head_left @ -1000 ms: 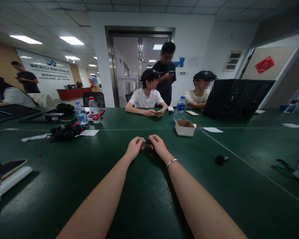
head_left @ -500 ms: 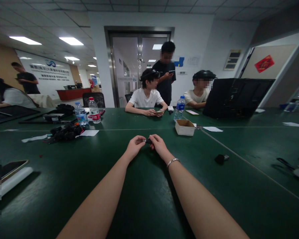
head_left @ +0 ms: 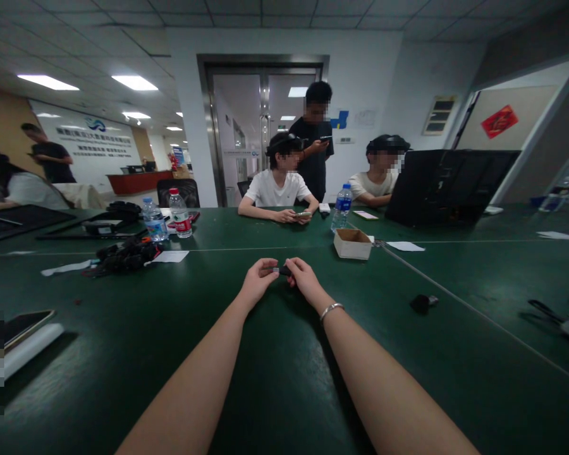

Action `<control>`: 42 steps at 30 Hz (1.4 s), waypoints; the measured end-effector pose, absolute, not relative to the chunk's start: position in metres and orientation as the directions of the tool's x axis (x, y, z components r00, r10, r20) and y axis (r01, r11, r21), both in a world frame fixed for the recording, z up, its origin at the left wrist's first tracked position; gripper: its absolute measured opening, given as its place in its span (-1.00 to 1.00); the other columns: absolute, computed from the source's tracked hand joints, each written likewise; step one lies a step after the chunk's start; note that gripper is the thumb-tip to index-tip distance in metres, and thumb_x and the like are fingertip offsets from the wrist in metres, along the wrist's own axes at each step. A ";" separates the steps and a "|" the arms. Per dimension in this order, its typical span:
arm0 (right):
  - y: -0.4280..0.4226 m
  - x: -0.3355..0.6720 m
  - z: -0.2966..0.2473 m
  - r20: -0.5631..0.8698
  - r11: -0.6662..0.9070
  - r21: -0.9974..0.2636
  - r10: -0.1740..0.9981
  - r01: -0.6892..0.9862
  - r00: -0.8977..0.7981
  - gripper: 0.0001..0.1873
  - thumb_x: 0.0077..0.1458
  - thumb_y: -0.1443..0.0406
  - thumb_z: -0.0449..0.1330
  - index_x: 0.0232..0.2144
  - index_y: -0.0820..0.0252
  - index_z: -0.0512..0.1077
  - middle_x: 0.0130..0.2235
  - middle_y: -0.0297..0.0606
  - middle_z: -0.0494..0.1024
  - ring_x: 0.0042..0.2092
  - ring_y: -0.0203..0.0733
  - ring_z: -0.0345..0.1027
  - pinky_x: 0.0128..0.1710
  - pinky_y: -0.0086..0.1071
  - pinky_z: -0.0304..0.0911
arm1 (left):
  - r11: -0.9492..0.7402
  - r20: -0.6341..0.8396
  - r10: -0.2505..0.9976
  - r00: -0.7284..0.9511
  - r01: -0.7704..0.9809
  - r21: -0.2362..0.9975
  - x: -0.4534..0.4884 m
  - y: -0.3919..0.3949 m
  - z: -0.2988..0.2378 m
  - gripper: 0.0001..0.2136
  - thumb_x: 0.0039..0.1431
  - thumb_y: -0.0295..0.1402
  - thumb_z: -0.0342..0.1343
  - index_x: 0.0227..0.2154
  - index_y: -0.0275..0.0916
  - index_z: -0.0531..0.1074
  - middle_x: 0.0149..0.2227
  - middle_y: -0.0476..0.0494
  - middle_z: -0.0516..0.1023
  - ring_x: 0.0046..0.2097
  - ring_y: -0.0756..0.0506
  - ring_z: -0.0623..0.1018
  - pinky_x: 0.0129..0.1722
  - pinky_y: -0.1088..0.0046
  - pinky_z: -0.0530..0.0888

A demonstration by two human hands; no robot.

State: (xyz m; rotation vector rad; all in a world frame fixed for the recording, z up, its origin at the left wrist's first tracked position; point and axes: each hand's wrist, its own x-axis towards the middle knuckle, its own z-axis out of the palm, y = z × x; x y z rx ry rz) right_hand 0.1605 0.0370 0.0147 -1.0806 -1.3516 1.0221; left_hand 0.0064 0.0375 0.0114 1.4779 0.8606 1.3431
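My left hand point(head_left: 258, 281) and my right hand point(head_left: 303, 278) meet at the middle of the dark green table point(head_left: 275, 373). Between their pinched fingertips they hold a small black object with a silvery end point(head_left: 281, 270), just above the tabletop. Too little of it shows to name it. A silver bracelet point(head_left: 330, 309) circles my right wrist. Both forearms stretch out from the near edge.
A small cardboard box point(head_left: 353, 243) and a water bottle point(head_left: 342, 206) stand beyond my hands. A small black item point(head_left: 422, 304) lies to the right, a heap of black parts point(head_left: 123, 256) and two bottles point(head_left: 168, 217) to the left. A phone point(head_left: 21, 325) lies near left. People sit and stand at the far side, beside an open laptop point(head_left: 448, 186).
My hands have stayed pinched on the small black object, shifting very slightly. The view has tilted a little; nothing else moved.
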 end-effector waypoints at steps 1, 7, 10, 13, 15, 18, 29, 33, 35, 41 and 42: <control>0.037 0.161 0.014 0.219 0.220 -0.974 0.976 0.057 -0.016 -0.58 -0.07 -0.07 0.12 -0.43 0.18 0.31 -0.68 -0.50 0.27 -0.65 -0.42 0.12 -0.63 -0.53 0.03 | -0.320 0.329 0.932 0.149 -0.084 0.944 0.006 0.037 0.012 -0.70 -0.13 -0.39 0.24 -0.25 -0.26 0.43 -0.13 -0.18 0.50 -0.12 -0.07 0.49 -0.01 0.30 0.37; 0.036 0.162 0.015 0.211 0.212 -0.974 0.977 0.078 -0.019 -0.60 -0.05 -0.06 0.11 -0.44 0.17 0.32 -0.66 -0.49 0.27 -0.64 -0.42 0.12 -0.63 -0.52 0.04 | -0.260 0.251 0.952 0.176 0.028 0.965 0.008 0.038 0.010 -0.74 -0.04 -0.21 0.19 -0.35 -0.28 0.43 -0.41 -0.08 0.48 -0.34 -0.03 0.47 -0.26 0.40 0.41; 0.035 0.162 0.016 0.200 0.201 -0.977 0.980 0.076 -0.019 -0.60 -0.04 -0.05 0.11 -0.44 0.17 0.33 -0.66 -0.49 0.26 -0.64 -0.41 0.12 -0.63 -0.52 0.06 | -0.237 0.218 0.956 0.199 0.081 0.968 0.010 0.036 0.012 -0.68 0.03 -0.07 0.09 -0.45 -0.28 0.39 -0.51 -0.03 0.42 -0.44 0.00 0.42 -0.37 0.45 0.37; 0.035 0.161 0.017 0.211 0.212 -0.975 0.977 0.065 -0.015 -0.61 -0.03 -0.04 0.09 -0.43 0.17 0.32 -0.66 -0.49 0.26 -0.64 -0.41 0.12 -0.63 -0.52 0.05 | -0.218 0.201 0.960 0.197 0.071 0.973 0.011 0.032 0.016 -0.66 0.06 -0.04 0.04 -0.41 -0.27 0.37 -0.45 -0.05 0.45 -0.43 0.01 0.45 -0.40 0.48 0.36; 0.036 0.161 0.016 0.224 0.224 -0.973 0.975 0.062 -0.009 -0.61 -0.02 -0.04 0.08 -0.43 0.17 0.32 -0.66 -0.48 0.26 -0.64 -0.41 0.12 -0.64 -0.52 0.04 | -0.221 0.215 0.960 0.179 0.012 0.975 0.011 0.031 0.017 -0.69 0.01 -0.10 0.13 -0.30 -0.24 0.35 -0.36 -0.06 0.46 -0.40 0.02 0.47 -0.40 0.50 0.37; 0.036 0.161 0.016 0.230 0.230 -0.971 0.973 0.058 -0.011 -0.62 -0.01 -0.03 0.07 -0.43 0.18 0.32 -0.66 -0.48 0.27 -0.64 -0.41 0.12 -0.63 -0.52 0.04 | -0.252 0.248 0.954 0.167 0.008 0.968 0.010 0.031 0.018 -0.67 -0.07 -0.16 0.21 -0.30 -0.24 0.35 -0.41 -0.03 0.44 -0.42 0.03 0.46 -0.42 0.51 0.36; 0.036 0.161 0.016 0.223 0.224 -0.973 0.975 0.063 -0.017 -0.61 -0.03 -0.04 0.09 -0.45 0.17 0.32 -0.66 -0.48 0.27 -0.65 -0.41 0.12 -0.64 -0.51 0.05 | -0.300 0.274 0.949 0.157 0.170 0.939 0.012 0.033 0.013 -0.70 -0.01 -0.06 0.12 -0.39 -0.22 0.38 -0.44 -0.01 0.43 -0.44 0.00 0.47 -0.41 0.49 0.38; 0.036 0.161 0.015 0.214 0.215 -0.974 0.977 0.070 -0.020 -0.63 -0.02 -0.03 0.09 -0.46 0.16 0.32 -0.66 -0.48 0.27 -0.64 -0.40 0.13 -0.63 -0.51 0.05 | -0.265 0.245 0.963 0.109 0.233 0.936 0.011 0.037 0.010 -0.60 0.07 0.03 -0.02 -0.52 -0.25 0.40 -0.41 -0.10 0.42 -0.43 -0.02 0.46 -0.40 0.45 0.40; 0.035 0.162 0.016 0.222 0.223 -0.973 0.975 0.066 -0.018 -0.63 0.00 -0.03 0.07 -0.45 0.16 0.32 -0.66 -0.48 0.27 -0.64 -0.40 0.12 -0.63 -0.51 0.05 | -0.264 0.245 0.962 0.124 0.170 0.949 0.010 0.038 0.010 -0.65 0.03 -0.01 0.05 -0.42 -0.24 0.41 -0.28 -0.12 0.43 -0.41 -0.01 0.48 -0.39 0.45 0.41; 0.035 0.162 0.017 0.215 0.217 -0.974 0.976 0.061 -0.029 -0.62 -0.01 -0.03 0.08 -0.46 0.16 0.32 -0.65 -0.48 0.27 -0.64 -0.40 0.13 -0.63 -0.51 0.05 | -0.224 0.199 0.971 0.133 0.213 0.951 0.009 0.035 0.013 -0.57 0.08 0.03 -0.04 -0.55 -0.27 0.40 -0.43 -0.11 0.43 -0.39 -0.04 0.47 -0.35 0.44 0.40; 0.035 0.162 0.016 0.218 0.219 -0.974 0.976 0.059 -0.027 -0.63 -0.01 -0.03 0.07 -0.46 0.16 0.32 -0.65 -0.48 0.27 -0.63 -0.40 0.13 -0.63 -0.51 0.05 | -0.231 0.202 0.967 0.154 0.199 0.952 0.010 0.035 0.013 -0.59 0.06 0.03 -0.02 -0.53 -0.26 0.40 -0.42 -0.10 0.44 -0.38 -0.04 0.47 -0.34 0.44 0.40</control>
